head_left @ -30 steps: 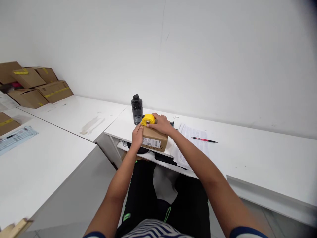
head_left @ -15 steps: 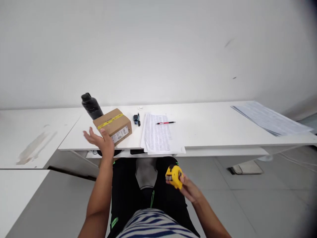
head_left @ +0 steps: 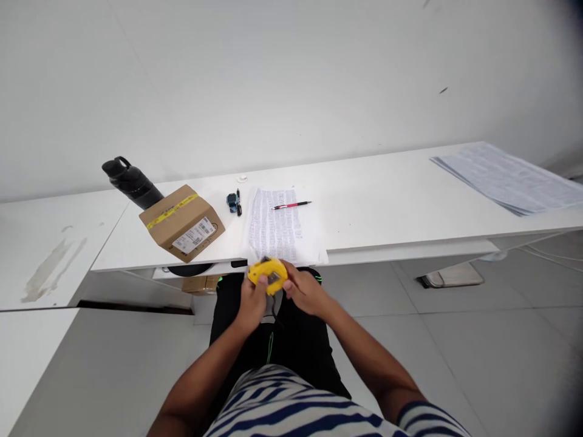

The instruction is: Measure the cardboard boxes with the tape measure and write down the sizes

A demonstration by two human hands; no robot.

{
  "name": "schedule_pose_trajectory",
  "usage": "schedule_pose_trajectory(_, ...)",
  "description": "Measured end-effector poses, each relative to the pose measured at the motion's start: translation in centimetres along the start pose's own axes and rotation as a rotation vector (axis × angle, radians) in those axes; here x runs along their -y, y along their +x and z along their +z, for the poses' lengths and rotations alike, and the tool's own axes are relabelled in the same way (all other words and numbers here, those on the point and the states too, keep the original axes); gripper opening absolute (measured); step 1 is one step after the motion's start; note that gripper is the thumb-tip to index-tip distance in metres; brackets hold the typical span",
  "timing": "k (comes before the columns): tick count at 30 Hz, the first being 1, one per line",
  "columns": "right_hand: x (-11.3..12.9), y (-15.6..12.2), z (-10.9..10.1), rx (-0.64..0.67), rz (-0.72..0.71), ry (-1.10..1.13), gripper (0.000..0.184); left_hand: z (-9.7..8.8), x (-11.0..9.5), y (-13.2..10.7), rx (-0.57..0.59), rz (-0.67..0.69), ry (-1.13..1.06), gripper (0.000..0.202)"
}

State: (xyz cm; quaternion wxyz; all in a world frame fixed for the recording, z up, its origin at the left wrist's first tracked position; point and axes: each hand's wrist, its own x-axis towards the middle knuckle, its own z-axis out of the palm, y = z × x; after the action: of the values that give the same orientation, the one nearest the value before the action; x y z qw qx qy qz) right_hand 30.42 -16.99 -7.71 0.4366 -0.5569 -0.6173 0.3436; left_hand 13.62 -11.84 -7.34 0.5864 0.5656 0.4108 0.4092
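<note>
A yellow tape measure (head_left: 268,274) is held over my lap, just below the front edge of the white desk (head_left: 387,206). My left hand (head_left: 250,303) grips it from the left and my right hand (head_left: 304,292) grips it from the right, fingers curled around it. A small cardboard box (head_left: 181,222) with yellow tape and a white label sits on the desk to the left, apart from both hands.
A black water bottle (head_left: 130,181) stands behind the box. Printed sheets (head_left: 280,227) lie before me with a red pen (head_left: 291,206) on them and a small dark device (head_left: 234,202) beside. More papers (head_left: 510,179) lie far right. Another white table (head_left: 40,255) stands left.
My hands left the box on the desk. The right hand carried the tape measure down to my lap, and the left hand joined it there. My view has swung to the right.
</note>
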Motion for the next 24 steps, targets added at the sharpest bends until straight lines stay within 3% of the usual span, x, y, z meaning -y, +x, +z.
schedule_pose_trajectory(1, 0.1, 1.4, -1.5, 0.014, -0.026, -0.146, 0.069, -0.1, -1.0, 1.0, -0.041, 0.042, 0.028, 0.057)
schedule_pose_trajectory(2, 0.0, 3.0, -3.2, -0.061, -0.014, -0.285, 0.068, -0.3, -2.0, 2.2, -0.053, 0.089, 0.066, 0.054)
schedule_pose_trajectory(4, -1.2, 6.9, -7.0, -0.246, 0.099, -0.554, 0.063, -0.3, -3.5, 5.0, -0.022, 0.156, 0.193, 0.048)
schedule_pose_trajectory(5, -2.0, 9.1, -8.7, -0.268, 0.174, -0.682, 0.060, -0.2, -3.9, 6.6, -0.009, 0.176, 0.285, 0.045)
schedule_pose_trajectory(7, -4.0, 13.2, -11.4, -0.189, 0.301, -0.868, 0.056, 0.3, -4.1, 9.9, -0.052, 0.211, 0.424, 0.041)
schedule_pose_trajectory(9, -5.7, 16.0, -12.8, -0.069, 0.267, -0.953, 0.044, 1.1, -3.4, 13.2, -0.065, 0.208, 0.483, 0.040)
schedule_pose_trajectory(11, -6.8, 17.0, -13.1, -0.029, 0.211, -0.978, 0.035, 1.7, -2.1, 15.8, -0.054, 0.179, 0.453, 0.039)
schedule_pose_trajectory(14, -7.1, 15.5, -12.4, -0.174, 0.140, -0.893, 0.035, 2.0, 0.1, 17.9, -0.041, 0.138, 0.345, 0.041)
schedule_pose_trajectory(17, -6.7, 12.7, -11.0, -0.376, 0.033, -0.553, 0.038, 1.7, 1.5, 18.4, -0.024, 0.134, 0.201, 0.049)
schedule_pose_trajectory(19, -6.6, 11.1, -9.9, -0.402, -0.044, -0.391, 0.037, 1.5, 1.8, 18.4, -0.020, 0.145, 0.162, 0.057)
schedule_pose_trajectory(24, -7.2, 10.4, -8.4, -0.446, -0.101, -0.382, 0.034, 1.4, 1.0, 18.3, -0.055, 0.148, 0.271, 0.063)
